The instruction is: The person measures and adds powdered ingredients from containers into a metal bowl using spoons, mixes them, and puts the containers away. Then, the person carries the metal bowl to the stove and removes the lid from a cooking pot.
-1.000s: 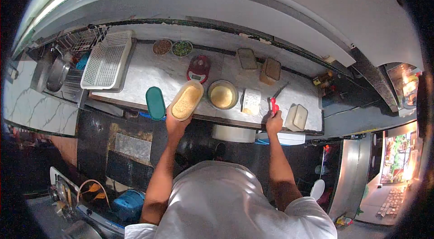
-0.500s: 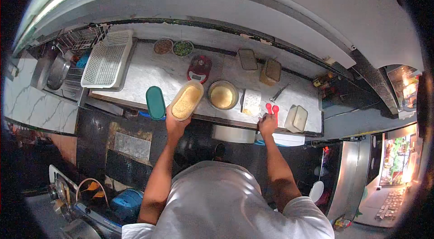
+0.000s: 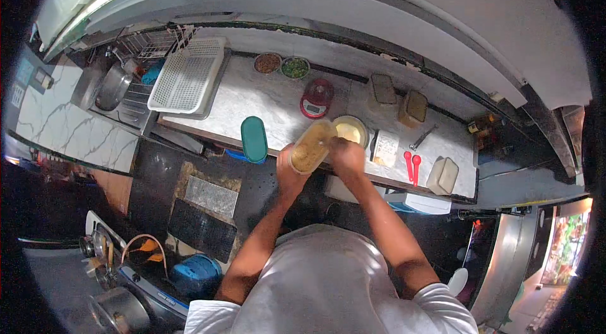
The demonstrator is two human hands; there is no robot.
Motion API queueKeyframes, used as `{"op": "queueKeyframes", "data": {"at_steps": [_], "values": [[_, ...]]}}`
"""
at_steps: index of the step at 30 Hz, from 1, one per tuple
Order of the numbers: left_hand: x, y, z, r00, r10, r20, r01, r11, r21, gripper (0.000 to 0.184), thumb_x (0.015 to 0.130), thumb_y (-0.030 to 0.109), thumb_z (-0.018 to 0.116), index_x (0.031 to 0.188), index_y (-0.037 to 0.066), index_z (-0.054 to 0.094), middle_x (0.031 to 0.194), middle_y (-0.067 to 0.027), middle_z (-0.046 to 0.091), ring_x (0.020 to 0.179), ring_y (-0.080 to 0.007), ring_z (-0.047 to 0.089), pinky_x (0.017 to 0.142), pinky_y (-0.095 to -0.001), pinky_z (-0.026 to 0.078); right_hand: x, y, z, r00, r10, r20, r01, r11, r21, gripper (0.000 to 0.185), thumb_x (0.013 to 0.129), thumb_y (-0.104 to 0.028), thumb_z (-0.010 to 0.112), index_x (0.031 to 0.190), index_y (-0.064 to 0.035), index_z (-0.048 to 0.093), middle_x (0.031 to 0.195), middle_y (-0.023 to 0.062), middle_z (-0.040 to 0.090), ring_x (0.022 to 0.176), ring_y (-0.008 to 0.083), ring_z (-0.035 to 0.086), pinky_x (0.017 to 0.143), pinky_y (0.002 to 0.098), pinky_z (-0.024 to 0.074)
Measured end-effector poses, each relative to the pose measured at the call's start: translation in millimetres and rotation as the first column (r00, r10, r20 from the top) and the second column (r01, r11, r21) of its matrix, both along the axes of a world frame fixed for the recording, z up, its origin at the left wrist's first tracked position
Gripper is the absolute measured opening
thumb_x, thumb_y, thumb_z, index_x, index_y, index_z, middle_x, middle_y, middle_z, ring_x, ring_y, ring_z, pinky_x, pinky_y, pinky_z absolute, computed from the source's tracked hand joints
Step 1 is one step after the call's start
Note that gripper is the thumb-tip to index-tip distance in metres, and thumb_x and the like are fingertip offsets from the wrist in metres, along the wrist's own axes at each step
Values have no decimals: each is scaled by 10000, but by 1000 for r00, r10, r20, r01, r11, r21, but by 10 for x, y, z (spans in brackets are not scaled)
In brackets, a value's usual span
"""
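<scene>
My left hand [image 3: 291,171] grips the near end of a clear oval tub [image 3: 325,129], held tilted over the counter's front edge. A pale yellow, grainy powder [image 3: 307,156] lies inside it. At the tub's right side, my right hand [image 3: 348,157] is closed, with a small light-coloured tip showing at its fingers over the powder; the rest of what it holds is hidden. Just behind that hand stands a round metal bowl [image 3: 351,130] with pale yellow contents, partly covered by hand and tub. A green oval lid [image 3: 254,139] lies to the left.
A red kitchen scale [image 3: 317,99] stands behind the tub. Red measuring spoons [image 3: 412,168], a written-on white sheet [image 3: 386,148] and a closed container [image 3: 444,176] lie to the right. Two small bowls stand at the back, near a white basket [image 3: 189,75].
My right hand has left the spot beside the red spoons and come left to the tub. The tub has moved right, nearer the bowl. The camera view has shifted too.
</scene>
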State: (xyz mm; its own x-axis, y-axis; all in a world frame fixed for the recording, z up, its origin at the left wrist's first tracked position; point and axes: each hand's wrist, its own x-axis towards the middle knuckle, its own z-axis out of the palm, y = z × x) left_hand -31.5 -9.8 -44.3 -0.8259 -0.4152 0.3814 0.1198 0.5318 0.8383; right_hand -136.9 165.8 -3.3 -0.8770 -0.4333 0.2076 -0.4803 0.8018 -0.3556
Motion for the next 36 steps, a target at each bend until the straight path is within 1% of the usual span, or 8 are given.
{"op": "queueKeyframes", "data": {"at_steps": [10,13,21,30,32,33,34,36], "values": [[-17,-137,-67,998,9,55,-13,997,76,691,772,168,949,1364,13,629,1303,-204,653,1264,-419,621,1077,-523,514,14,-249,-51,909,370,194,-289,892,-347,169,1031,-214,720,992,-64,788,864,136,768,792,364,732,716,463,531],[-30,-112,-2,995,98,-5,-97,994,50,634,768,107,923,1317,-20,632,1221,-191,710,1144,-368,707,1020,-461,557,-65,-172,147,626,275,730,187,856,-482,239,1080,-241,713,984,-29,769,718,-36,597,582,82,489,548,279,351],[-25,-203,-111,999,-28,-35,37,953,300,710,727,31,900,1372,-2,605,1279,-196,668,1207,-395,664,1081,-477,519,-276,292,294,158,637,755,736,434,-520,240,1094,-233,698,1192,-14,713,662,-79,432,528,52,356,513,235,301],[-67,-203,-246,999,17,29,-26,935,353,763,708,6,893,1394,8,557,1286,-176,660,1249,-361,655,1090,-448,510,-555,664,264,390,566,727,756,255,-604,222,1094,-225,696,1159,-17,734,690,-57,504,543,69,424,544,260,373],[-48,-209,-166,1000,-3,-19,9,949,314,756,727,38,897,1398,6,552,1288,-182,655,1232,-370,652,1081,-469,508,-646,682,88,811,88,579,427,588,-687,233,1102,-246,682,1118,-21,742,713,0,596,603,124,529,579,312,440],[-31,-208,-120,1000,-5,-17,10,949,315,756,727,38,897,1398,6,552,1288,-182,655,1232,-370,652,1081,-469,508,-620,671,-59,980,-114,161,190,766,-614,114,1039,-143,685,1028,-40,734,799,94,702,704,248,659,671,408,500],[-12,-201,-73,1000,-7,-7,9,945,326,751,732,47,896,1399,4,553,1284,-187,655,1224,-378,650,1078,-476,506,-616,698,-183,980,-119,163,195,765,-613,114,1039,-143,685,1028,-40,734,799,94,702,704,248,659,671,408,500],[-25,-191,-92,1000,-18,-1,17,942,335,747,738,55,894,1400,2,553,1281,-191,655,1216,-386,649,1074,-483,505,-593,726,-293,944,77,-322,-57,996,71,100,928,-35,654,1011,-64,702,848,128,697,813,362,687,768,501,514]]}}
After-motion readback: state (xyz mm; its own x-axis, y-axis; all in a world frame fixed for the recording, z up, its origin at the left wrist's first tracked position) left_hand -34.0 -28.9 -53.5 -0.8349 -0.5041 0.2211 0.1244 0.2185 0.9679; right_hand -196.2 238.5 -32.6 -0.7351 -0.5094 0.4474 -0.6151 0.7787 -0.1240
